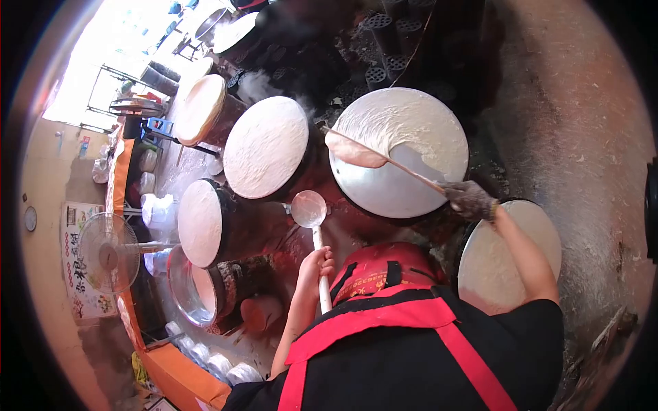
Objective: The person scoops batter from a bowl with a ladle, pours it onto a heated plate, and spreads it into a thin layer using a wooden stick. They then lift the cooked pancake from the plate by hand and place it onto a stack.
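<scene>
My right hand (469,198), in a dark glove, grips a long wooden spreader (384,159) whose flat blade rests on a round griddle (384,198). White batter (411,120) covers the far half of that griddle; the near half is bare metal. My left hand (317,264) grips the white handle of a metal ladle (308,209), its bowl hanging between the griddles, over none of them. A red cap and a black shirt with red straps fill the lower middle of the view.
More round griddles coated in batter stand around: one at centre (266,147), two on the left (200,222) (200,109), one at right (521,274). A metal basin of batter (179,291), a fan (108,253), white bowls (226,366) and stacked coal briquettes (384,41) surround them.
</scene>
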